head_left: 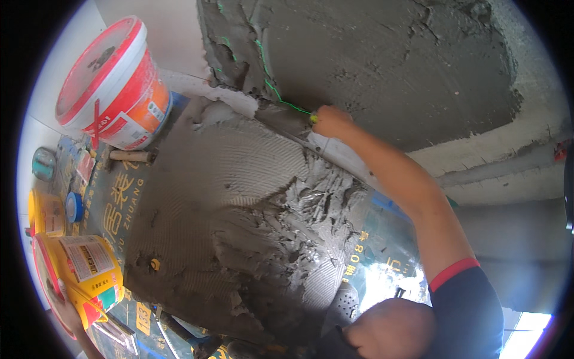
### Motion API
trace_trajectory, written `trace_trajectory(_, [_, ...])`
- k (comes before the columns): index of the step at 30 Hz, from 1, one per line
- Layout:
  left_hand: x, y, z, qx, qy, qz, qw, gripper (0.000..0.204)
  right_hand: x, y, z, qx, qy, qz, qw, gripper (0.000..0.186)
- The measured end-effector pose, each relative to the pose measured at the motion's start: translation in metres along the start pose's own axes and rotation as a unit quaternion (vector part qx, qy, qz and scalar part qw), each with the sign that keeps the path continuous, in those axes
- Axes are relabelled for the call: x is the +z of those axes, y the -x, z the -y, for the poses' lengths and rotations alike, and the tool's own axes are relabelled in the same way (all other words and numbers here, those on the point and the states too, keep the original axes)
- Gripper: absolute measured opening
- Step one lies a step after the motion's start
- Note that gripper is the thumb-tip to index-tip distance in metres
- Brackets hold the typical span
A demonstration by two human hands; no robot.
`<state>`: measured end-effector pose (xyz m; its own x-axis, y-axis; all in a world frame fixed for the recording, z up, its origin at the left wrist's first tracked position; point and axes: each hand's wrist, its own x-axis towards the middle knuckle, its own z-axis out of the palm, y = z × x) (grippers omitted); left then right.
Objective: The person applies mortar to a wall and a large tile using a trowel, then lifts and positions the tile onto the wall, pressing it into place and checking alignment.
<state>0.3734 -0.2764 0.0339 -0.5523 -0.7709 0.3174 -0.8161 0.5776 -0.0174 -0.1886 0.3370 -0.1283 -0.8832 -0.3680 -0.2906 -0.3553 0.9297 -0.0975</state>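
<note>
My right hand [330, 122] reaches to the lower edge of a mortar-coated wall [394, 72], its fingers closed round something small, partly yellow, that I cannot make out. A bright green line runs down the mortar to it. Below lies a slab [233, 233] spread with grey adhesive, partly combed in ridges, partly heaped. At the lower left, my left hand [67, 306] grips the rim of a yellow bucket [89, 263] tipped on its side.
A red-and-white bucket [134, 107] stands upper left, beside a mallet [130, 155]. A second yellow bucket [48, 212], a blue lid [74, 207] and a teal jar [44, 164] are at left. A perforated shoe [345, 299] and bare skin, apparently a knee, are at bottom.
</note>
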Motion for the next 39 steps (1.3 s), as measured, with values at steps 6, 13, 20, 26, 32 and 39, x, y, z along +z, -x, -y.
trace_trajectory(6, [0.005, 0.003, 0.008, -0.028, 0.014, -0.003, 1.000, 0.072, 0.020, -0.022, -0.021, -0.008, -0.097, 0.102, 0.990, 0.033])
trace_trajectory(13, [0.002, 0.004, 0.003, -0.026, 0.046, 0.014, 0.998, 0.070, 0.022, -0.027, 0.031, 0.051, -0.083, -0.025, 0.995, 0.041])
trace_trajectory(20, [0.003, 0.002, 0.006, -0.030, 0.058, 0.015, 0.998, 0.068, 0.016, -0.024, 0.030, 0.032, -0.113, -0.072, 0.991, 0.041])
trace_trajectory(26, [0.001, 0.005, 0.000, -0.029, 0.054, 0.014, 0.998, 0.073, -0.009, -0.021, 0.037, 0.027, -0.122, -0.058, 0.990, 0.036])
trace_trajectory(32, [0.000, 0.006, 0.008, -0.033, 0.076, 0.017, 0.996, 0.069, -0.025, -0.027, 0.038, 0.024, -0.142, -0.013, 0.990, 0.038])
trace_trajectory(39, [0.000, 0.007, -0.001, -0.031, 0.065, 0.013, 0.997, 0.069, -0.023, -0.031, 0.039, 0.038, -0.097, -0.012, 0.995, 0.039])
